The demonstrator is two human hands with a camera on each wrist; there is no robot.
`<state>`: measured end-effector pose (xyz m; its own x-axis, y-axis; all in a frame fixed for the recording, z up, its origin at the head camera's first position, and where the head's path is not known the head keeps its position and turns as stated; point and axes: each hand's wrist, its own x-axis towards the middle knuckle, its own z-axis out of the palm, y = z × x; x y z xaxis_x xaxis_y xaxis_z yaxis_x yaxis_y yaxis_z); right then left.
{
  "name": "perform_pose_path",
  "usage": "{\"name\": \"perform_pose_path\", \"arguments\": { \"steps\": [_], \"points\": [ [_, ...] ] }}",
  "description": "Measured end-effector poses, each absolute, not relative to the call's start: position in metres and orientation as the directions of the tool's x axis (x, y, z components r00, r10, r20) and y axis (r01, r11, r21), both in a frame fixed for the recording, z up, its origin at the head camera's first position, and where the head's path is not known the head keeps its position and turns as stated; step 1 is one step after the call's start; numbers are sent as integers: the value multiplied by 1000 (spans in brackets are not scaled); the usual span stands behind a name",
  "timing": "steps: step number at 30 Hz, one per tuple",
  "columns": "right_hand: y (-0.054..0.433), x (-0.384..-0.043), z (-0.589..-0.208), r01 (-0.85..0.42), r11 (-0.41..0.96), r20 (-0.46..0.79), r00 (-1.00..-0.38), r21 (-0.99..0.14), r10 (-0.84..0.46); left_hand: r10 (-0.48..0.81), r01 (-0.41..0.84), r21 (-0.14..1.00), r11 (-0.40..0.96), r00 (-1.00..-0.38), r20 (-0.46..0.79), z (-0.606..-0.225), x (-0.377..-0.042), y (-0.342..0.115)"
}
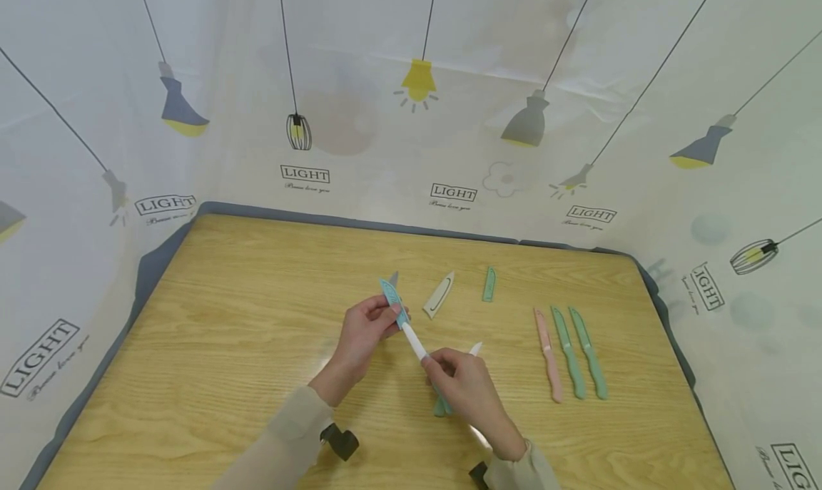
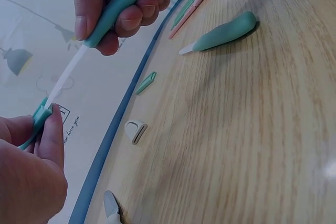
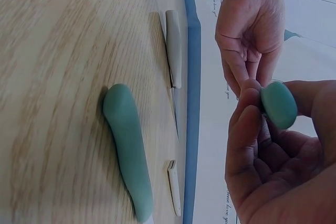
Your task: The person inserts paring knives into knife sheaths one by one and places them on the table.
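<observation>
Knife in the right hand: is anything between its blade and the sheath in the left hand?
Nothing visible stands in the way: the bare blade runs from the handle in the right hand to the sheath pinched in the left hand. The loose green-handled knife lies on the table, off that line.

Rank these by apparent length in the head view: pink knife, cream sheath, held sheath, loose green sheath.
1. Pink knife, longest
2. Held sheath and cream sheath: unsure; the left hand partly covers the held one, which is raised nearer the camera
3. Loose green sheath, shortest
</observation>
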<state>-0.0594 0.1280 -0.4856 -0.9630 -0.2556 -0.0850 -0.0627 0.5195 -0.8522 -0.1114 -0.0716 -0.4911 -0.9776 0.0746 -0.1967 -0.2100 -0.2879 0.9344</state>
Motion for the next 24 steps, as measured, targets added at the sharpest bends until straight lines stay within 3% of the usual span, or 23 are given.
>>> {"name": "perform_pose_path", "arguments": {
  "steps": [24],
  "points": [
    [125,-62,-484,-90,500,-54,-963,-862,-266,129,-225,936,-272,-972,-196,-494,-108,-65]
  ]
}}
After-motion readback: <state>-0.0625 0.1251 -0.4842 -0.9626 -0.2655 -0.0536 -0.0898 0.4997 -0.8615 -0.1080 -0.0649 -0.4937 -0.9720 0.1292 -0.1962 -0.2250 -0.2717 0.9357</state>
